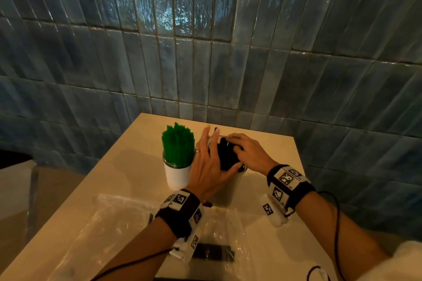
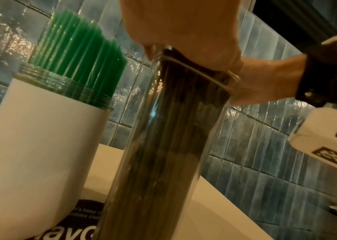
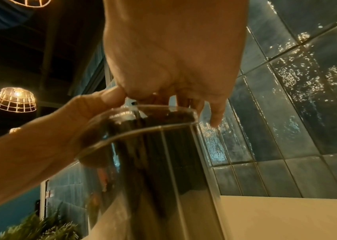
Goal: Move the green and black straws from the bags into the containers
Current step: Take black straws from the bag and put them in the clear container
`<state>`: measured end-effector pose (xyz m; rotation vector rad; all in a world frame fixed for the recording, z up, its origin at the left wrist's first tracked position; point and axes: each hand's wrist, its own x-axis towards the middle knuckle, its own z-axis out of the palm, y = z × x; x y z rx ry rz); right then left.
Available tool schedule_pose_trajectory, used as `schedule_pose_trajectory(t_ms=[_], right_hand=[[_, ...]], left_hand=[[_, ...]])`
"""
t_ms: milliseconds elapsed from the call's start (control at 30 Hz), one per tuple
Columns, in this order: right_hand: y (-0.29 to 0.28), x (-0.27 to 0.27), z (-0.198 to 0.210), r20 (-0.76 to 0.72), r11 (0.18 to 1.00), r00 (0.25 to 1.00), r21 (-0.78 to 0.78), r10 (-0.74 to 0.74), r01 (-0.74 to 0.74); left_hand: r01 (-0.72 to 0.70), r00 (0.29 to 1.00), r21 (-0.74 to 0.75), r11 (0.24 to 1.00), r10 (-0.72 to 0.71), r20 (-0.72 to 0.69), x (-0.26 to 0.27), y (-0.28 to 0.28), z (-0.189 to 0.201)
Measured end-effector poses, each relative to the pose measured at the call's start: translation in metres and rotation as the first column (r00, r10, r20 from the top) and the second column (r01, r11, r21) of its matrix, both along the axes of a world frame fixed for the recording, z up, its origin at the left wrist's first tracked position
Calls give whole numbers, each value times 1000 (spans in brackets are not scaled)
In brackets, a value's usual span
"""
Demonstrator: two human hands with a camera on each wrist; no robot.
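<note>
While the right hand [image 1: 249, 153] lies on top of the black straws [image 1: 228, 157], fingers bent over their ends, the left hand [image 1: 210, 166] cups the bundle's other side with straight fingers and its thumb against the rim of the clear container [image 2: 163, 146]. The straws stand upright inside that container on the pale table [image 1: 274, 246]. Just to its left, a white-sleeved jar [image 1: 177, 175] holds the green straws [image 1: 178, 143] upright. Near the table's front edge lie two clear plastic bags [image 1: 109, 223]; a few black straws [image 1: 212, 253] remain in the right one.
</note>
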<state>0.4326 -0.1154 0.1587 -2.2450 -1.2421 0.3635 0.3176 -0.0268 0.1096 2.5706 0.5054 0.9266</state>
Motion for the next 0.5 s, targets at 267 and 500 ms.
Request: schedule_pose_trajectory(t_ms=[267, 500], right_hand=[[-18, -2, -11, 10, 935, 981, 304, -196, 184], [-80, -18, -90, -409, 781, 821, 319, -398, 537]], left_hand=[[12, 976, -16, 1000, -15, -218, 3, 10, 3], [61, 976, -96, 994, -80, -202, 0, 9, 2]])
